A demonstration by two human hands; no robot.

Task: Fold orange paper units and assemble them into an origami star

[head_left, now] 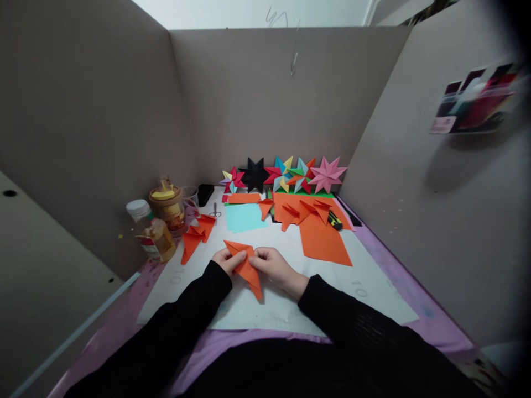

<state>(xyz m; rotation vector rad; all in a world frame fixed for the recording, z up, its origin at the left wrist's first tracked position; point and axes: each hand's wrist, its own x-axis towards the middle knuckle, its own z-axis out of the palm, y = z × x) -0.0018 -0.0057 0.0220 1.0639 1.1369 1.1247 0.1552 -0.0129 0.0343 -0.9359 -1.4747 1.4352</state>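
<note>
Being pinched by the nearly closed left hand (223,260) and right hand (274,267) over the white sheet (286,316), the orange origami piece (248,272) seems mostly folded, with similar pieces (192,244) already shaped and orange paper (323,244) left flat.

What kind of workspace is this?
Likely a papercraft desk in a partitioned booth: multicoloured folded-paper stars along the back, flat orange paper sheets, and grey-brown upright panels on three sides.

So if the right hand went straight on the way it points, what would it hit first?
The folded orange paper, which the right hand touches; just beyond it, probably the left hand, though depth is hard to judge.
</note>
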